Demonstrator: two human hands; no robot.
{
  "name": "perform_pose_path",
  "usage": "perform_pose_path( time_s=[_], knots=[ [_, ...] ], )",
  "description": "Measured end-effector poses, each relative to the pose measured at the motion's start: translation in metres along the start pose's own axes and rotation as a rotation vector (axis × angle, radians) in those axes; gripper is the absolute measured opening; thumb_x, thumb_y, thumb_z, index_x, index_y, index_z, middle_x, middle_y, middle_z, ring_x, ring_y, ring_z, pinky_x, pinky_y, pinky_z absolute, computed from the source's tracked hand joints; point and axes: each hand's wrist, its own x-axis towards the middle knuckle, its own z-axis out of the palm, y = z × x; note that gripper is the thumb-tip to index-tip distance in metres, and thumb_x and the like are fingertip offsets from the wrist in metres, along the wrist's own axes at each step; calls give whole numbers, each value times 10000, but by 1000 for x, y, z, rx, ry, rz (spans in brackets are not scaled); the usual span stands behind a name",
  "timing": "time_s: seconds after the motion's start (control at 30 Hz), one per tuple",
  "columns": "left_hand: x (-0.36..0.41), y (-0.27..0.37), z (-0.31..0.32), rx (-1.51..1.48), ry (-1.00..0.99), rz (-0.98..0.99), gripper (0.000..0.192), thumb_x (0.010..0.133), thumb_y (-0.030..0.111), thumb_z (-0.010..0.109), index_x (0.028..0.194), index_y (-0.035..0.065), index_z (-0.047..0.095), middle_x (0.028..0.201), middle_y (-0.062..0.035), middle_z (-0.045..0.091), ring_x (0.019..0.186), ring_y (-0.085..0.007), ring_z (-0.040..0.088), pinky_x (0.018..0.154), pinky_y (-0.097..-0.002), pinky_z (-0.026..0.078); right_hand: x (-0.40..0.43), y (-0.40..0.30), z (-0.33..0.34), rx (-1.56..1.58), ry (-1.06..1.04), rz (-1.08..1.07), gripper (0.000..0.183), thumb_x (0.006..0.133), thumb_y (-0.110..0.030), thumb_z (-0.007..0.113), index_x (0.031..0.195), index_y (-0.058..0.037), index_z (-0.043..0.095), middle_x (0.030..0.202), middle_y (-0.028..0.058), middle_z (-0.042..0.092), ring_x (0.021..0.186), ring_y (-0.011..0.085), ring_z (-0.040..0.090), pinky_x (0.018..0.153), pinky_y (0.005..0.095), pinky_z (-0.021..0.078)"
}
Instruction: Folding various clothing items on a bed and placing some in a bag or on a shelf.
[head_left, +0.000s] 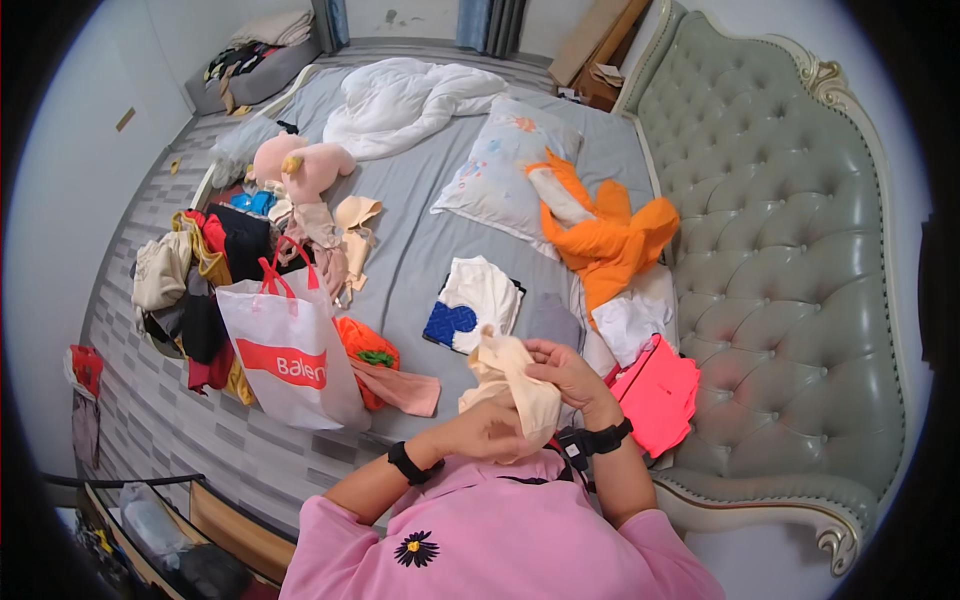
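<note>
A cream-coloured garment (499, 375) hangs bunched between my two hands, just in front of my chest. My left hand (487, 431) grips its lower edge, with the fingertips partly hidden by the cloth. Higher up, my right hand (566, 373) pinches the garment's right side between thumb and fingers. Just beyond it on the bed lies a stack of folded clothes, a white and blue garment (480, 296) on top. A folded grey garment (555, 319) rests right of that stack. Bright pink clothing (660, 397) lies to the right of my right hand.
A white and red shopping bag (289, 356) stands left, against a large clothes pile (199, 277). Pink plush toys (311, 165), a white quilt (412, 101), a pillow (499, 169) and an orange garment (607, 232) lie on the bed. The tufted headboard (765, 247) borders the right; an open drawer (232, 517) is lower left.
</note>
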Motion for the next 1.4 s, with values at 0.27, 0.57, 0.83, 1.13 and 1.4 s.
perform_pose_path(
  time_s=[0.27, 0.57, 0.83, 1.13, 1.4],
  knots=[
    [48, -22, 40, -1136, 508, -480, 394, 897, 265, 633, 1202, 29, 552, 1135, -72, 608, 1087, -156, 565, 936, -310, 446, -35, 3, -11, -392, 278, -306, 180, 884, -30, 615, 1062, 1, 611, 925, 14, 644, 814, 58, 591, 712, 195, 480],
    [61, -7, 23, -815, 395, -265, 334, 889, 162, 597, 1183, 8, 560, 1097, -26, 614, 986, -91, 570, 893, -260, 438, -72, 2, -55, -458, 375, -278, 159, 938, -152, 572, 1020, -16, 578, 790, 8, 608, 616, 47, 538, 541, 179, 418],
    [63, 21, -7, -623, 159, -229, 179, 890, 211, 643, 884, 32, 628, 806, 58, 549, 731, -33, 477, 624, -209, 376, -39, 0, -55, -144, 5, -92, 740, 911, -670, 319, 1375, -103, 425, 1214, 56, 573, 1149, 172, 515, 979, 337, 388],
    [49, 15, -3, -76, 191, -215, 279, 862, 188, 647, 1037, -30, 649, 1323, -88, 436, 1187, -151, 427, 964, -286, 379, -12, -33, -37, -83, 123, -384, 479, 931, -213, 609, 1352, -39, 461, 1174, 52, 569, 1043, 128, 553, 898, 265, 446],
    [54, 2, -30, -462, 195, -498, 413, 843, 240, 649, 1178, 6, 590, 995, 12, 609, 873, -64, 562, 769, -224, 458, -21, -44, -30, -44, 235, -664, 575, 907, -187, 632, 1384, -5, 365, 1199, 84, 542, 1035, 144, 555, 913, 279, 440]
  ],
)
